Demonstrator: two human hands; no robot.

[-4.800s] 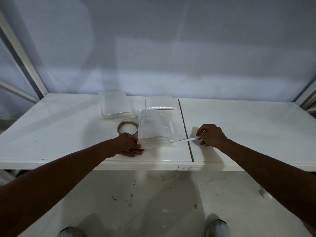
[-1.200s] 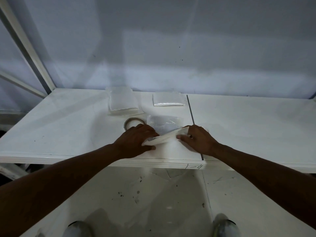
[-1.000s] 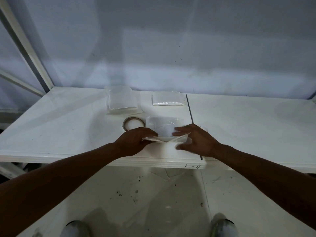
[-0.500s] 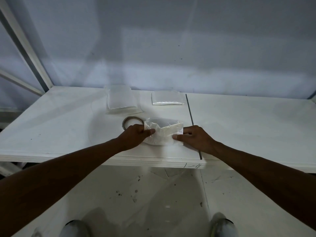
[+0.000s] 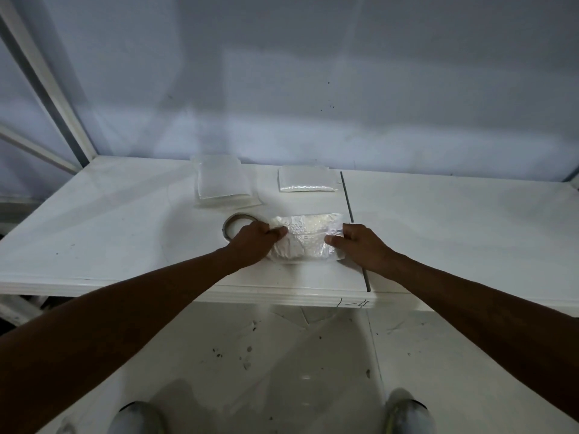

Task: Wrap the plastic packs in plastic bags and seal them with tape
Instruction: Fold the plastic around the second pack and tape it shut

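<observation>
A plastic pack wrapped in a clear bag (image 5: 305,238) lies on the white table (image 5: 109,233) in front of me, its bag folded over it. My left hand (image 5: 252,242) grips its left edge with the thumb on top. My right hand (image 5: 357,244) holds its right edge, thumb pressing on the wrap. A roll of tape (image 5: 238,225) lies flat just left of the pack, partly hidden by my left hand. Further back lies a stack of clear plastic bags (image 5: 224,186), and to its right a second plastic pack (image 5: 307,183).
A dark seam (image 5: 352,214) runs front to back across the table just right of the pack. A wall stands behind the table and a white frame post (image 5: 47,79) rises at the left. My shoes (image 5: 404,411) show on the floor below the table's front edge.
The bag's near flap, lifted by both hands a second ago, is now folded over the pack and held down. Both hands moved slightly forward onto the pack's sides.
</observation>
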